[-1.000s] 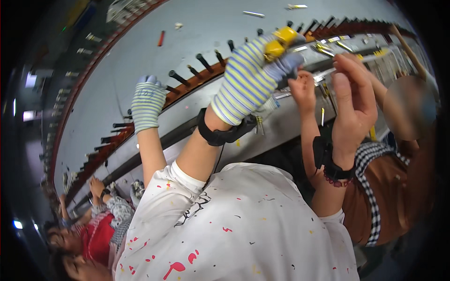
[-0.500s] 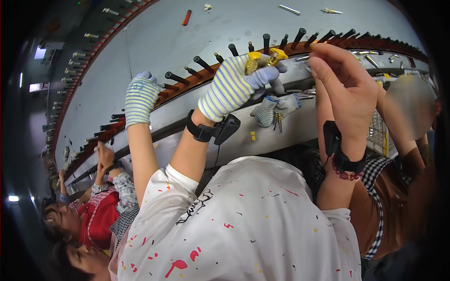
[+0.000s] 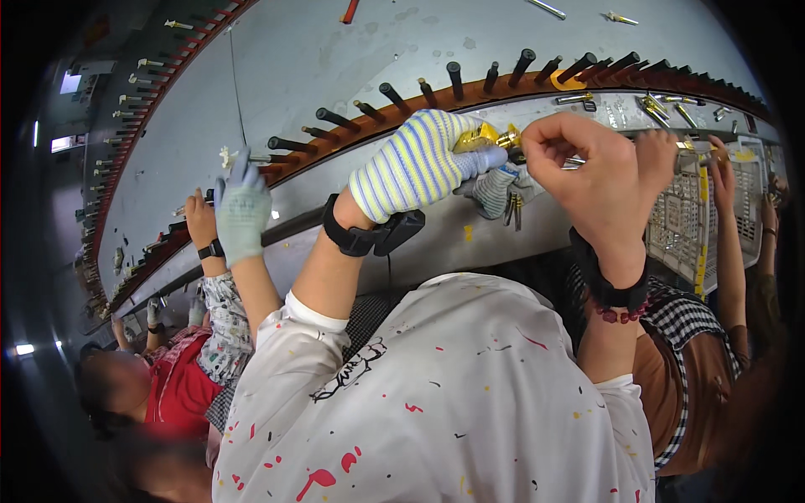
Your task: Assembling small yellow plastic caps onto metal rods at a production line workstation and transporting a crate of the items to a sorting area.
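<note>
While the neighbour's pale gloved hand (image 3: pixel 242 214) reaches up on the far left, the left hand (image 3: pixel 417 163) (striped glove) is closed around a small brass fitting (image 3: pixel 486 136), just under the row of black pegs (image 3: pixel 394 96) on the grey desk (image 3: pixel 352 59). The bare right hand (image 3: pixel 599 180) pinches at the fitting's end, fingers (image 3: pixel 545 151) curled tight. Looks mid-assembly; next move probably wants a steady twist or push with a firm grip.

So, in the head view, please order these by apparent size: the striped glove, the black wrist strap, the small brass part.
1. striped glove, on the left hand, largest.
2. black wrist strap.
3. small brass part, clearly smallest, partly hidden by the glove.
</note>
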{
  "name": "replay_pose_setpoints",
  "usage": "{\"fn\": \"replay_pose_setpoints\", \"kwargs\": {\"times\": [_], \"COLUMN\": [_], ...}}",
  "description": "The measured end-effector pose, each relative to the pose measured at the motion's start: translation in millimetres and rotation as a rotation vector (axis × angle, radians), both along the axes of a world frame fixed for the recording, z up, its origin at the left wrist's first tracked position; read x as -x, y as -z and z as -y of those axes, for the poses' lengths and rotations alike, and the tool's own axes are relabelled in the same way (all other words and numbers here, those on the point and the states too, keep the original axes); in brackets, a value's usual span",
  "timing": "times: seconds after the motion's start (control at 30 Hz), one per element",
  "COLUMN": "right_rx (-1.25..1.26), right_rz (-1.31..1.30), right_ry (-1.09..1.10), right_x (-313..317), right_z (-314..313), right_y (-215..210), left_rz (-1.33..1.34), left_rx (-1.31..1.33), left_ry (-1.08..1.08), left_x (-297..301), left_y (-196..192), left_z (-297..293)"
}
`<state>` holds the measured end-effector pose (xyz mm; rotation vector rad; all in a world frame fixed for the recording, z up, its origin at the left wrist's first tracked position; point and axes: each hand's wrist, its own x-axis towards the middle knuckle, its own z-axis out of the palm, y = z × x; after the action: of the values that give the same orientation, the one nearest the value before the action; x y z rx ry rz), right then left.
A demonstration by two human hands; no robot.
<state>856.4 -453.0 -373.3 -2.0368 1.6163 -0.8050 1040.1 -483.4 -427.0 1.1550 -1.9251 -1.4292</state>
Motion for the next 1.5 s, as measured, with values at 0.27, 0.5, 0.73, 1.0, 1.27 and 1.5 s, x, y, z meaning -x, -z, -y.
{"fn": "replay_pose_setpoints", "kwargs": {"times": [0.27, 0.5, 0.73, 1.0, 1.27, 1.5], "right_rx": [-0.642, -0.592, -0.542, -0.429, -0.422, -0.182], "right_rz": [0.744, 0.658, 0.628, 0.576, 0.732, 0.421], "right_ry": [0.089, 0.084, 0.376, 0.161, 0.349, 0.443], "right_x": [19.2, 25.0, 61.5, 56.0, 60.7, 85.2], "right_z": [1.6, -4.2, -3.9, -5.8, -6.1, -20.0], "right_y": [44.6, 47.4, 89.1, 34.7, 109.7, 120.5], "left_rz": [-0.085, -0.225, -0.319, -0.365, -0.118, -0.746], "left_rx": [-0.158, -0.315, -0.164, -0.34, -0.41, -0.032], "left_ry": [0.177, 0.195, 0.272, 0.256, 0.338, -0.331], "left_x": [-5.8, 3.2, 30.3, 38.4, 45.4, 49.3], "left_y": [26.8, 35.6, 50.8, 41.6, 40.9, 76.0], "left_z": [9.6, 7.6, 22.2, 21.8, 25.7, 44.0]}}
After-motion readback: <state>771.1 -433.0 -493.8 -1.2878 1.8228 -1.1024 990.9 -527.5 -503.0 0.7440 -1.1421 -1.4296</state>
